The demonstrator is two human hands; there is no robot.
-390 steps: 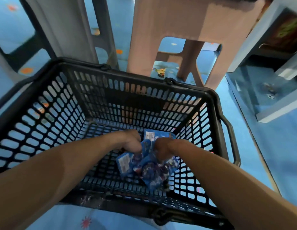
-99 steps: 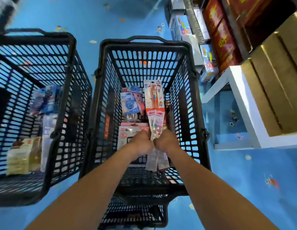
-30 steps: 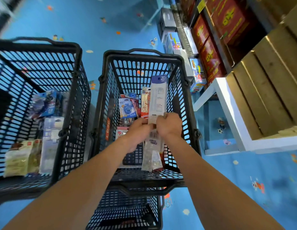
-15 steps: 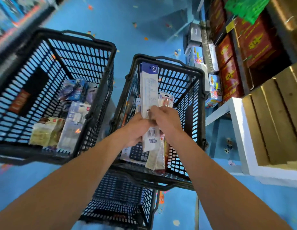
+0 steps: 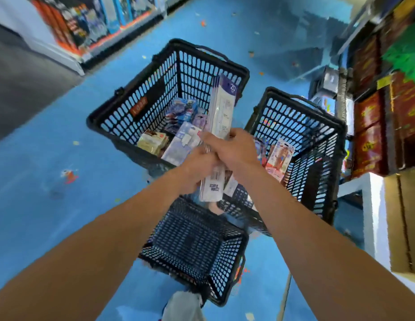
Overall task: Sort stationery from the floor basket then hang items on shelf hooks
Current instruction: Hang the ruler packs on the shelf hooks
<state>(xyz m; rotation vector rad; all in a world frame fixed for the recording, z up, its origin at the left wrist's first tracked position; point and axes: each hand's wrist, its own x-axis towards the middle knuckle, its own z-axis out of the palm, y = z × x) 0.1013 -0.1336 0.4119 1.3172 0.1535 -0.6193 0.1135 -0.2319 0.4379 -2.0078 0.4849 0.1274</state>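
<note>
Beyond the hands and to their left, a black mesh basket (image 5: 155, 89) stands on the blue floor (image 5: 51, 205). It holds cream packs (image 5: 153, 141), blue packs (image 5: 182, 111) and a white-and-clear pack (image 5: 184, 144).

The left hand (image 5: 197, 167) is curled round the lower part of the ruler packs (image 5: 221, 112), gripping them from the left side.

Ruler packs, appearance:
- Several long, flat, narrow packs held together as one stack; their edges show side by side at the far end.
- The body is clear to whitish, with small print down the face.
- The header at the far end is purple-blue and marked "20".
- The near end carries a white label with a barcode.

Ruler packs, orientation:
- The long axis runs away from the person, leaning slightly right.
- The header end points away, beyond both hands and in front of the first basket's far wall.
- The barcode end points back at the person and protrudes below the hands.
- The stack is off the floor, clear of all baskets.

The right hand (image 5: 234, 149) clasps the middle of the stack just beyond the left hand, touching it, fingers wrapped across the packs.

Directly below both hands sits a second black basket (image 5: 227, 262). To the right of the hands a third basket (image 5: 317, 144) contains pink-and-red packs (image 5: 280, 156). Further right, a white shelf unit (image 5: 373, 205) carries red boxes (image 5: 368, 140)
</note>
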